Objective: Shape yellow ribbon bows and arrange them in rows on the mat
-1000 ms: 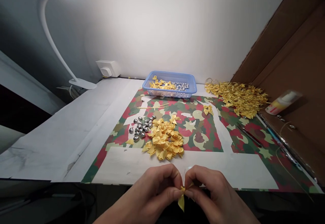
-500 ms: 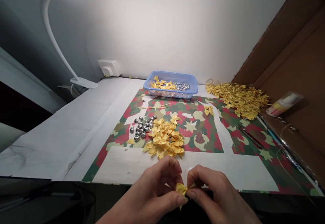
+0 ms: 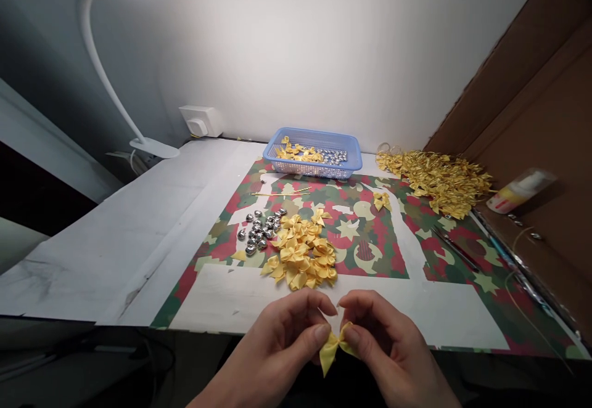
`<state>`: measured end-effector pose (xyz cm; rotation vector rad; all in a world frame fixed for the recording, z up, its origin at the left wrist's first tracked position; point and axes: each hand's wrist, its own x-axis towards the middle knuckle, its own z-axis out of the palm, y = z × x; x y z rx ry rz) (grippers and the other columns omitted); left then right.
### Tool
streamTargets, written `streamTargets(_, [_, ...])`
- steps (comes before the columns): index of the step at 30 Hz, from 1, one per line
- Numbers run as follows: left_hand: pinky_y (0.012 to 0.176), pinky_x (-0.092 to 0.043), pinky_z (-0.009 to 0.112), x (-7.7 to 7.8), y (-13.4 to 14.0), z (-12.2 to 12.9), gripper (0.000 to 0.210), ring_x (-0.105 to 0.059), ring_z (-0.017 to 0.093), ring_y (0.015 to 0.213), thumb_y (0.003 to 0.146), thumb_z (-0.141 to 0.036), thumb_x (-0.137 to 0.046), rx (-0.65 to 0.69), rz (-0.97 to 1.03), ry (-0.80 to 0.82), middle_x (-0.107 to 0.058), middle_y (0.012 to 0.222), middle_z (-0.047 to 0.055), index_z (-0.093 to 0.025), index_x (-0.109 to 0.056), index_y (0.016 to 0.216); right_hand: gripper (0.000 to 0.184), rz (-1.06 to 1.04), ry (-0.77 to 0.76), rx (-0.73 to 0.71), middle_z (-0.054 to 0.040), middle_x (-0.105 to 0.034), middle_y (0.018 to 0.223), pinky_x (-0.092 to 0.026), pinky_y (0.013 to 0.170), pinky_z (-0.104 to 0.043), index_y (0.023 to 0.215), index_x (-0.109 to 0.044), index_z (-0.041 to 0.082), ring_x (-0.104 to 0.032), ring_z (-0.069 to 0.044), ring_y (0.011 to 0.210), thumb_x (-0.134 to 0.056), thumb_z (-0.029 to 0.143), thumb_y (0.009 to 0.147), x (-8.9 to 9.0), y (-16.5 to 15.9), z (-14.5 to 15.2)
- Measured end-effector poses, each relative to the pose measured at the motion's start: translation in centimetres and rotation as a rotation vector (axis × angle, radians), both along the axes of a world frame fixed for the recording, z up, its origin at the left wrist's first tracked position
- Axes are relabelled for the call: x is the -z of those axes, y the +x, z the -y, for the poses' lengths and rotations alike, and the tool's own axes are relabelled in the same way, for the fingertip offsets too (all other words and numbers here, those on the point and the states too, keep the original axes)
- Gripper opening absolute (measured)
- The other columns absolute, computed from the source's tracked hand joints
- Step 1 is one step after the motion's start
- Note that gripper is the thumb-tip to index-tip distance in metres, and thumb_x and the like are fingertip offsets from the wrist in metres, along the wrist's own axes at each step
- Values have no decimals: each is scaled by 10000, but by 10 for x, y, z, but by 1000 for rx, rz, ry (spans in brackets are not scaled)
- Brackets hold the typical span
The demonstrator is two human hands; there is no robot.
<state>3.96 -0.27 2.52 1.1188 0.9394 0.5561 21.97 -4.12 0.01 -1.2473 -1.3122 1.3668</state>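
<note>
Between my two hands, just off the table's front edge, is a small yellow ribbon bow (image 3: 329, 351). My left hand (image 3: 289, 340) pinches its left loop with the thumb on top. My right hand (image 3: 386, 343) grips the right loop the same way, and the bow's tails hang down. Both index fingers arch above it, their tips close together. Beyond my hands lies a heap of yellow bows (image 3: 300, 251), with several silver jingle bells (image 3: 261, 229) to its left. One single bow (image 3: 382, 200) lies apart, farther right.
A blue basket (image 3: 312, 171) with bows and bells stands at the wall. A big pile of yellow bows (image 3: 444, 180) sits at right, near tweezers (image 3: 456, 249) and a tilted pump bottle (image 3: 520, 191). A white lamp (image 3: 106, 87) rises at left. Cardboard (image 3: 531, 87) borders the right side.
My thumbs have moved up onto the bow's loops, and the bow now faces me with its tails hanging. My index fingers have come closer together. The view has shifted slightly.
</note>
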Motion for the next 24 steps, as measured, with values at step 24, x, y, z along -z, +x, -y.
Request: streamTargets(24, [672,-499,296,12,-2,12,419,-637,186,739,895,-158,-568,38,-111,252,-668,847,-1,-315,-478,1273,402,408,182,-154,-18,-647,909,-444,750,-295,1220,-551,272,-607,-201,843,-515,109,855,-20,-6,-7])
